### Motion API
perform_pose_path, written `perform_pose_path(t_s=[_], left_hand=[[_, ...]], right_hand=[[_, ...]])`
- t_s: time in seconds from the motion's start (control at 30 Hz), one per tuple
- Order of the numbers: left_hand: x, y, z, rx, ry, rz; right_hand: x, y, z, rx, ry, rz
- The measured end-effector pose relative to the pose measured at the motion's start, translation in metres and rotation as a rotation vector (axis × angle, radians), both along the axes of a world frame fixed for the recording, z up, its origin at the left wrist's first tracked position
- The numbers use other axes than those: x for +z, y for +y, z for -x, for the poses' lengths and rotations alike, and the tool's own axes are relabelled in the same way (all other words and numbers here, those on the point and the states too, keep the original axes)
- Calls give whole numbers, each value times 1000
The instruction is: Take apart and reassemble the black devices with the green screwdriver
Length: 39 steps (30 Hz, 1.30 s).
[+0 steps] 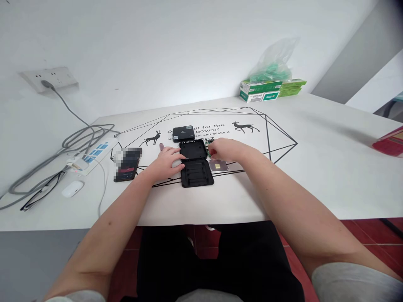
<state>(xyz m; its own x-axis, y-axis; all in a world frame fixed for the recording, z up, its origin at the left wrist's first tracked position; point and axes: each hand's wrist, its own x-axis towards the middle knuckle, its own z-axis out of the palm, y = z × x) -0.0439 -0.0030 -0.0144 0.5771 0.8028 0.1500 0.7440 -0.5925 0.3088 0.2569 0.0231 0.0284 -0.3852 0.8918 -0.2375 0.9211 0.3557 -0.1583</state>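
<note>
Two black plastic case halves lie on the mat before me, the upper half (193,149) a shallow shell and the lower half (197,173) with ridges inside. My left hand (166,163) grips their left side, fingers at the upper half and thumb by the lower one. My right hand (225,149) is closed on a green circuit board (208,147) just right of the upper half; its fingertips are partly hidden. Below that hand lies a thin flat plate (218,165) with a pale square on it. Behind the case rests a closed black box (183,133) with small labels.
At my left are a phone (127,164), a power strip (97,155) with coiled grey cable (75,138), glasses (42,192) and a white mouse-shaped item (72,188). Green-and-white boxes (260,91) under a plastic bag (272,63) stand by the wall. A red item (388,142) sits far right.
</note>
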Motion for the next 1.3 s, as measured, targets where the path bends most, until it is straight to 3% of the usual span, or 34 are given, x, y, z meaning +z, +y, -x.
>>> perform_pose_path(t_s=[0.17, 0.37, 0.93, 1.1, 1.3], left_hand=[[2, -1, 0, -5, 3, 5], [1, -1, 0, -9, -11, 0], [2, 0, 1, -16, 42, 7], [4, -2, 0, -11, 50, 21], [5, -2, -1, -5, 43, 21]], right_hand=[[2, -2, 0, 36, 55, -46], [1, -5, 9, -15, 4, -67], [10, -3, -2, -41, -133, 33], [5, -1, -3, -2, -194, 2], [7, -3, -5, -21, -98, -98]])
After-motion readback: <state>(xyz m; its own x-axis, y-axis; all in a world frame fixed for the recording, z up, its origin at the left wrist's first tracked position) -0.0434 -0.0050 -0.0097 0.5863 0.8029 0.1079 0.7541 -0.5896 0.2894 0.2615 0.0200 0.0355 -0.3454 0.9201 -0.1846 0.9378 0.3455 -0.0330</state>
